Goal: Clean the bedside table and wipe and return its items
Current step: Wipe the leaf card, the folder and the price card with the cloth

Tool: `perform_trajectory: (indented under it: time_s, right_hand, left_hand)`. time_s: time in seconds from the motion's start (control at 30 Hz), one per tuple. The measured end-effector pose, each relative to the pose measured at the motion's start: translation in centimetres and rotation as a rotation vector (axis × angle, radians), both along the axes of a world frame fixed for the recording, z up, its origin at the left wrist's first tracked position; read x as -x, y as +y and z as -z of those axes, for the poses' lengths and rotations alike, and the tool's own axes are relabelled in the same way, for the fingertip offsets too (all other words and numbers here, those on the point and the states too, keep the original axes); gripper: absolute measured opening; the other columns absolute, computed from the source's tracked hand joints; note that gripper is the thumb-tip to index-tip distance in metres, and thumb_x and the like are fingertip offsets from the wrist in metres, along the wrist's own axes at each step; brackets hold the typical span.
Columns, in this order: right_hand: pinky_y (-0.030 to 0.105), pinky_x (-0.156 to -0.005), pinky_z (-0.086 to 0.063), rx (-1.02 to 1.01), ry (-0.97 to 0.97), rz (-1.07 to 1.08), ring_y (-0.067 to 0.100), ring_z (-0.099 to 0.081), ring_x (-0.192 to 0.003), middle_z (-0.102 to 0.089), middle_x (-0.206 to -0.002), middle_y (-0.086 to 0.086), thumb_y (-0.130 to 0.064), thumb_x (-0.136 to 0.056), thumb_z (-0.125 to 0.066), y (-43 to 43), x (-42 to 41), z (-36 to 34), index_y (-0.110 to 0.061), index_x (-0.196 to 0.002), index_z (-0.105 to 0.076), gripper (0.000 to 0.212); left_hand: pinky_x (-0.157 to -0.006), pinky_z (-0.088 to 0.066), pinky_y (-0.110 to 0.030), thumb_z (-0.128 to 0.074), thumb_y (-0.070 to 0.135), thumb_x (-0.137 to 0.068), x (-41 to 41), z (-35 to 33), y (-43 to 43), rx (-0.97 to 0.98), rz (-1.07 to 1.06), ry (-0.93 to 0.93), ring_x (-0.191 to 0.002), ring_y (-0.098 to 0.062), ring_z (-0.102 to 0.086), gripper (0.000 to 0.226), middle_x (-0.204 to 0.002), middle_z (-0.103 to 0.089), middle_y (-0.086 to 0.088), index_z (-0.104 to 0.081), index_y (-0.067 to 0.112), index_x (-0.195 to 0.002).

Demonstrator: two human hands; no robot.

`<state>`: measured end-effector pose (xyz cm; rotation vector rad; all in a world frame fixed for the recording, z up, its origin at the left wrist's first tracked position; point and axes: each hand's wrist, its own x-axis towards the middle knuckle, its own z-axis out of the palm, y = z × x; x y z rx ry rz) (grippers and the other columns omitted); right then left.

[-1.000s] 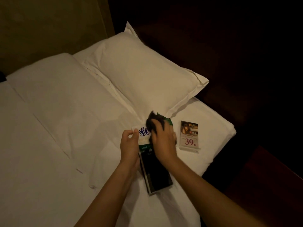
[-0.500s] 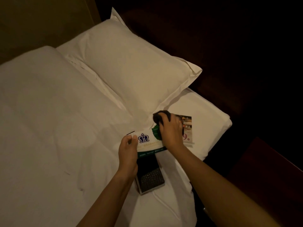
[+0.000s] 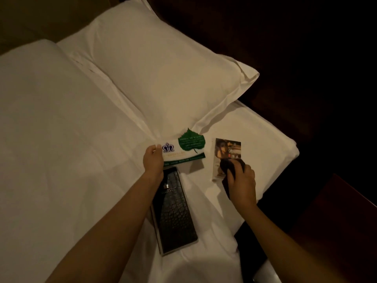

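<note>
A white card with a crown logo and a green leaf [image 3: 184, 149] is lifted a little off the white bed [image 3: 61, 160], pinched at its left end by my left hand [image 3: 153, 160]. Below it a black crocodile-textured folder [image 3: 173, 211] lies flat on the sheet. To the right lies a photo card [image 3: 227, 150]. My right hand [image 3: 242, 183] grips a dark cloth [image 3: 229, 166] and presses it on the lower part of that photo card, hiding it.
A large white pillow [image 3: 163, 70] lies behind the items. The bed's right edge [image 3: 285, 160] drops into dark floor. A dark reddish wooden surface [image 3: 336, 221] stands at the lower right.
My right hand has carried the cloth off the leaf card and rightward onto the photo card. The leaf card is now fully uncovered, still held by my left hand. The camera moved closer.
</note>
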<state>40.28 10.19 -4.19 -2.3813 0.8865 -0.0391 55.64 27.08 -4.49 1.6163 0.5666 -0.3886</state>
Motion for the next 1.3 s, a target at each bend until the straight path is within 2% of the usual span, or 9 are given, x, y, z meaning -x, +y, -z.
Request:
perform_trajectory:
  time_s: [0.1,0.2,0.37,0.47,0.63,0.87,1.0,1.13,1.3]
  right_hand:
    - [0.045,-0.095,-0.041,-0.018,0.014,-0.043,0.036,-0.046,-0.111,-0.051,-0.121,0.023,-0.018,-0.095,-0.048,0.8,0.8,2.0,-0.012,-0.131,-0.048,0.036]
    - [0.047,-0.097,-0.041,-0.028,-0.001,-0.087,0.036,-0.046,-0.113,-0.051,-0.125,0.022,-0.017,-0.094,-0.049,1.8,0.8,3.2,-0.013,-0.13,-0.049,0.036]
    - [0.045,-0.095,-0.043,-0.001,0.008,-0.155,0.036,-0.047,-0.112,-0.05,-0.127,0.021,-0.015,-0.093,-0.049,3.2,-0.1,3.6,-0.014,-0.13,-0.049,0.037]
    - [0.045,-0.092,-0.043,0.017,0.036,-0.156,0.036,-0.047,-0.112,-0.051,-0.124,0.022,-0.016,-0.093,-0.049,3.7,-0.6,3.3,-0.014,-0.13,-0.049,0.038]
    - [0.044,-0.093,-0.043,0.006,0.039,-0.172,0.034,-0.046,-0.111,-0.051,-0.124,0.022,-0.019,-0.095,-0.045,4.8,-0.8,2.8,-0.013,-0.132,-0.047,0.037]
    - [0.042,-0.095,-0.042,-0.063,-0.038,-0.264,0.03,-0.046,-0.113,-0.052,-0.124,0.017,-0.021,-0.095,-0.044,7.8,-0.3,0.9,-0.017,-0.132,-0.046,0.037]
    - [0.042,-0.095,-0.043,-0.069,-0.098,-0.379,0.029,-0.046,-0.113,-0.051,-0.125,0.015,-0.023,-0.093,-0.048,10.2,-1.1,-0.9,-0.02,-0.133,-0.044,0.04]
    - [0.04,-0.1,-0.038,-0.062,-0.092,-0.514,0.03,-0.041,-0.12,-0.044,-0.134,0.013,-0.024,-0.093,-0.048,12.1,-2.5,-2.5,-0.023,-0.134,-0.041,0.042]
    - [0.042,-0.099,-0.035,0.024,-0.202,-0.473,0.029,-0.039,-0.123,-0.043,-0.137,0.012,-0.024,-0.092,-0.049,10.9,-4.7,-5.3,-0.024,-0.136,-0.04,0.045]
  left_hand:
    - [-0.064,-0.06,-0.034,-0.041,0.02,-0.098,-1.5,2.0,-0.5,-0.018,0.068,0.021,-0.081,-0.022,-0.061,0.019,-0.103,-0.062,-0.011,-0.056,0.012,-0.107]
    - [-0.095,-0.051,-0.045,-0.036,0.013,-0.098,-2.2,3.0,1.1,-0.219,0.203,-0.052,-0.11,-0.032,-0.059,0.036,-0.129,-0.057,-0.015,-0.05,0.014,-0.13]
    - [-0.102,-0.042,-0.04,-0.049,0.009,-0.09,1.5,2.6,5.6,-0.622,0.23,-0.227,-0.117,-0.033,-0.051,0.043,-0.127,-0.054,-0.022,-0.046,0.005,-0.132]
    - [-0.097,-0.042,-0.041,-0.057,0.03,-0.088,5.4,2.8,7.4,-0.706,0.231,-0.012,-0.117,-0.037,-0.049,0.051,-0.125,-0.053,-0.025,-0.045,-0.003,-0.126]
    - [-0.082,-0.046,-0.034,-0.052,0.04,-0.091,9.3,3.2,7.6,-0.559,0.491,0.279,-0.109,-0.035,-0.057,0.054,-0.124,-0.056,-0.024,-0.045,-0.004,-0.122]
    - [-0.067,-0.055,-0.033,-0.06,0.031,-0.087,10.5,1.3,7.9,-0.048,0.216,0.344,-0.089,-0.03,-0.066,0.045,-0.111,-0.065,-0.022,-0.055,-0.003,-0.116]
    - [-0.095,-0.051,-0.049,-0.062,0.033,-0.086,10.8,-0.5,7.4,-0.102,0.244,0.25,-0.104,-0.035,-0.062,0.044,-0.116,-0.061,-0.021,-0.051,0.002,-0.116]
    - [-0.095,-0.051,-0.045,-0.059,0.032,-0.088,10.7,-2.6,7.1,-0.079,0.283,0.188,-0.103,-0.031,-0.062,0.042,-0.118,-0.06,-0.019,-0.049,0.006,-0.118]
    - [-0.095,-0.051,-0.048,-0.054,0.038,-0.09,10.7,-5.6,7.0,0.04,0.234,0.088,-0.101,-0.028,-0.065,0.029,-0.112,-0.065,-0.017,-0.056,0.014,-0.107]
